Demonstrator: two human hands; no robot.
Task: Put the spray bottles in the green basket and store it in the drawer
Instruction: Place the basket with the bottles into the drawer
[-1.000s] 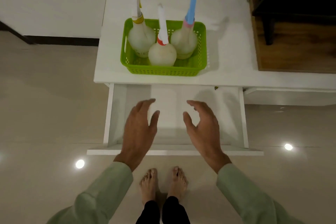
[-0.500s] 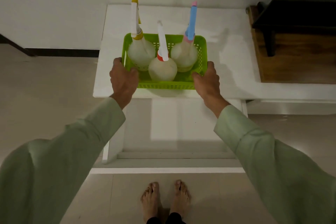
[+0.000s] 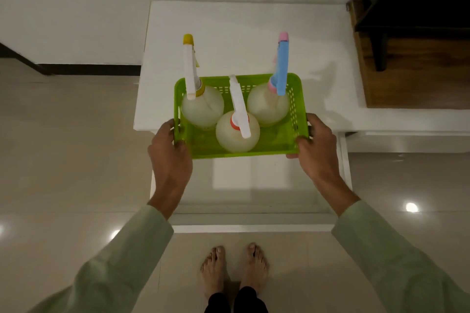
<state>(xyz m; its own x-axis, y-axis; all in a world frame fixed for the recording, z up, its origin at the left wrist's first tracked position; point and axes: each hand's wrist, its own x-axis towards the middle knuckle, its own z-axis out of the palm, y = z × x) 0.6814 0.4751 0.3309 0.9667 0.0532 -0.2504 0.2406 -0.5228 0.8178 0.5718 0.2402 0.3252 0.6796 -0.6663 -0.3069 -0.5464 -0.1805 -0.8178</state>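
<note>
Green basket [image 3: 295, 107] underside hidden; held.

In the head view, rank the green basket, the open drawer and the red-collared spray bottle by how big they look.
1. Open drawer, the widest.
2. Green basket, held above it.
3. Red-collared spray bottle, inside the basket.
The basket sits nearer the camera, so the real gap is unsure.
</note>
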